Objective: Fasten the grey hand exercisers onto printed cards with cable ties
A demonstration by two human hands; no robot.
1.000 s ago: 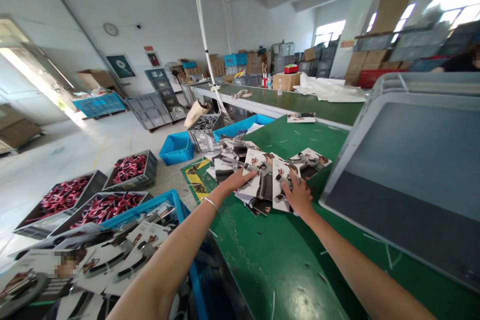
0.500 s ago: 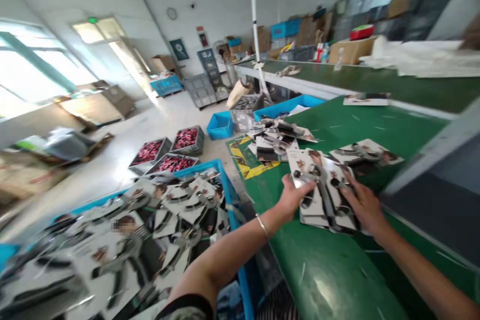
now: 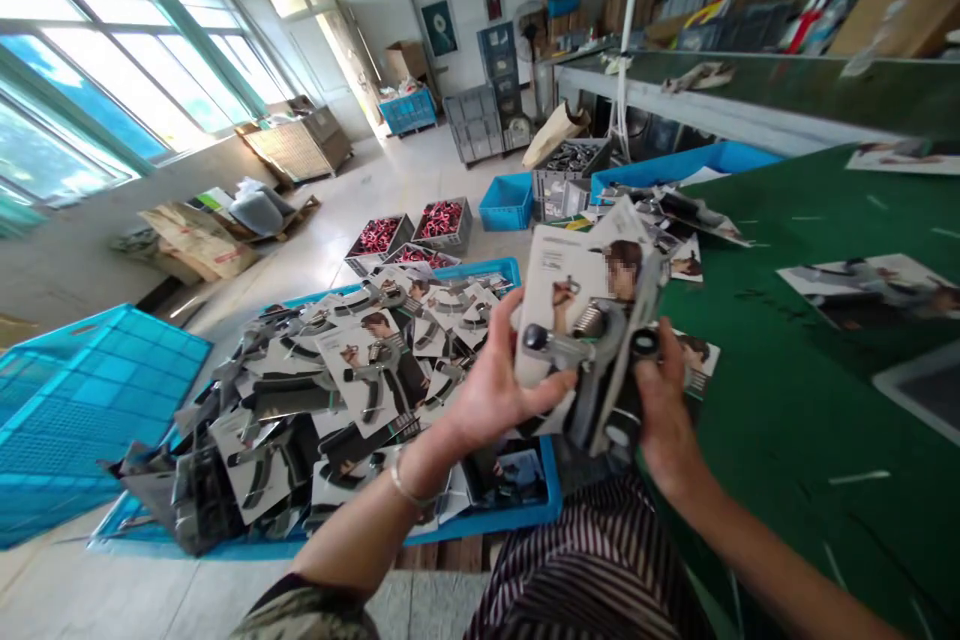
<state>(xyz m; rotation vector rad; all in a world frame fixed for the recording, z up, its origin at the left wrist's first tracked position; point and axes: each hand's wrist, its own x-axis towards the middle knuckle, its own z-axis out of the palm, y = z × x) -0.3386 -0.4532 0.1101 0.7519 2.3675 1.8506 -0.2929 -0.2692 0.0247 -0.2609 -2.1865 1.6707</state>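
Observation:
Several printed cards with grey and black hand grips (image 3: 577, 320) are held upright together between my two hands. My left hand (image 3: 499, 380) wraps their left side, thumb across the front card. On the right side, my right hand (image 3: 664, 410) presses against the cards beside a black round knob. Left of them, a blue crate (image 3: 551, 490) is heaped with similar carded grips (image 3: 375, 370). More carded grips (image 3: 870, 285) lie on the green table (image 3: 780, 390) at the right, and a pile (image 3: 697, 210) sits behind the held cards.
A blue mesh crate (image 3: 97, 410) stands tilted at the far left. Grey crates of red and black parts (image 3: 442, 220), an empty-looking blue bin (image 3: 506, 202) and a grey bin (image 3: 570, 160) stand on the floor ahead. A white pole (image 3: 634, 0) rises behind.
My hands have lifted the carded grips off the green table and moved them left, toward the heaped blue crate. The cards are now more upright, and the view has turned left.

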